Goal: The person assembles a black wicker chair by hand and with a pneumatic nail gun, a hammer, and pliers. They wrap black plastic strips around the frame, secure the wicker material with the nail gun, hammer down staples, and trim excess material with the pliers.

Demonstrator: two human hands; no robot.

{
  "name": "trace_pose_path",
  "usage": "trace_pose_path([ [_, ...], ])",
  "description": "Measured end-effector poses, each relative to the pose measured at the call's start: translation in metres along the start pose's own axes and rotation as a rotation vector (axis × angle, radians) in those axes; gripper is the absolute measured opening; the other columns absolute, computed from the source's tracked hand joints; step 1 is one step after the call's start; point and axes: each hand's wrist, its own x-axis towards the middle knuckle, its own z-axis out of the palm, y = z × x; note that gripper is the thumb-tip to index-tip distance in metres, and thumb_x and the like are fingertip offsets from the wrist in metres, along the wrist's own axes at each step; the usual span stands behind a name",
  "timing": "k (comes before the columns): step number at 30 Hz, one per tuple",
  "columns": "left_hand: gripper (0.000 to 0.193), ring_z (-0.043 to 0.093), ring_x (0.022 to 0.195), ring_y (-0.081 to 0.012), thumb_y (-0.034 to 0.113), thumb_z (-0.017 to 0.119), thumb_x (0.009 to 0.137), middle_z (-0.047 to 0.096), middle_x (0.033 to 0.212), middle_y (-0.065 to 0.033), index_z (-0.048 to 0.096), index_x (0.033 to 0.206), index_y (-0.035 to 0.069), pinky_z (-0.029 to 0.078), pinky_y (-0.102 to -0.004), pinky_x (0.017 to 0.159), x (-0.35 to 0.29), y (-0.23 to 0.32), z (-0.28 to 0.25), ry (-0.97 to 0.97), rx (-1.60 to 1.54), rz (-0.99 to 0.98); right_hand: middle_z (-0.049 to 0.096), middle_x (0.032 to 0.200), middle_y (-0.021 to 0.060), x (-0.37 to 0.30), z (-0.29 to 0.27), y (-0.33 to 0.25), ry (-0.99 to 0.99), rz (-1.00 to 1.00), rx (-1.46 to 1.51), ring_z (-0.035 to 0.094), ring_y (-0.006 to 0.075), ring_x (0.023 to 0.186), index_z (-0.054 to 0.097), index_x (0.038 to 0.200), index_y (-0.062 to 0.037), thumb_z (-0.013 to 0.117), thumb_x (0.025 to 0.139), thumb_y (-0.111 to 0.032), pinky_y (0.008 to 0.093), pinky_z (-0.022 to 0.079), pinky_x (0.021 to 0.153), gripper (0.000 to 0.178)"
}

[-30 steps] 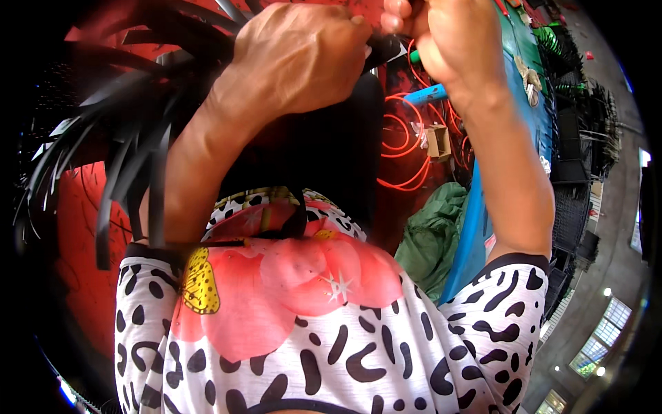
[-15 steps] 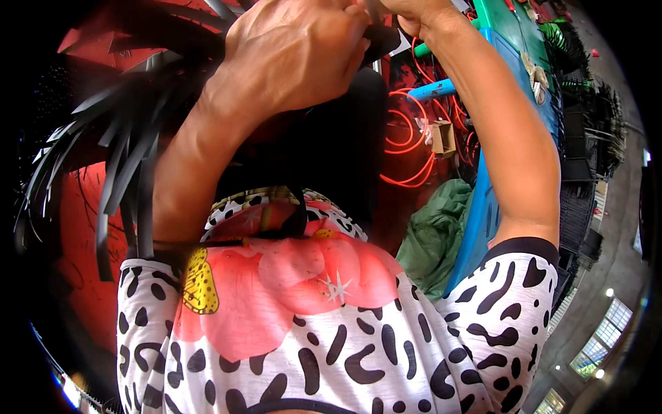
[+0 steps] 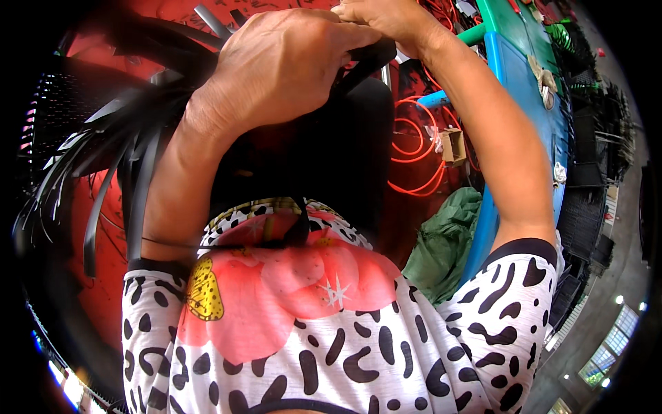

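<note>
My left hand is at the top middle, its fingers curled closed and pinching a black piece that shows just below the fingertips. My right hand meets it there, fingers bent in over the left fingertips. What the right fingers hold is hidden by the hands and the picture's edge. A bundle of long, flat black strips fans out beside my left forearm, with ends hanging down.
Orange-red hose lies coiled on the red floor, near a small open cardboard box. Green sacking lies against a blue board at my right. A glove rests on that board. Stacked black goods stand farther right.
My right hand has moved left, so its fingers now overlap the left fingertips. The left hand has shifted slightly down. The whole view has tilted a little.
</note>
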Motion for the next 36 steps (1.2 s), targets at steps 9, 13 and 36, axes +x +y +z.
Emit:
trace_pose_path([
  [9,0.037,0.061,0.075,-0.0314,0.002,0.061,0.078,0.064,0.090,-0.0127,0.063,0.114,0.011,0.049,-0.0391,0.066,-0.004,0.000,-0.005,-0.048,0.003,-0.041,0.061,0.086,0.0020,-0.037,-0.026,-0.020,-0.204,-0.032,0.290,0.059,0.0107,0.078,0.054,0.117,0.0026,0.060,0.081,-0.002,0.0249,0.047,0.068,0.036],
  [13,0.037,0.059,0.073,-0.0317,0.003,0.060,0.078,0.061,0.084,-0.0132,0.062,0.115,0.009,0.047,-0.0397,0.064,-0.005,0.002,-0.011,-0.070,-0.002,-0.040,0.064,0.091,0.0054,-0.032,-0.024,-0.011,-0.240,-0.354,0.021,0.061,0.0150,0.089,0.067,0.096,0.0019,0.062,0.081,0.002,0.0255,0.048,0.082,0.016],
  [36,0.055,0.059,0.067,-0.0272,0.017,0.073,0.062,0.059,0.082,-0.0092,0.061,0.116,0.008,0.048,-0.0360,0.057,-0.020,0.022,-0.019,-0.067,0.009,-0.017,0.062,0.086,0.0003,-0.047,0.003,-0.021,-0.412,0.103,0.711,0.056,0.0056,0.077,0.064,0.096,-0.0008,0.053,0.079,0.002,0.0197,0.046,0.069,0.020],
])
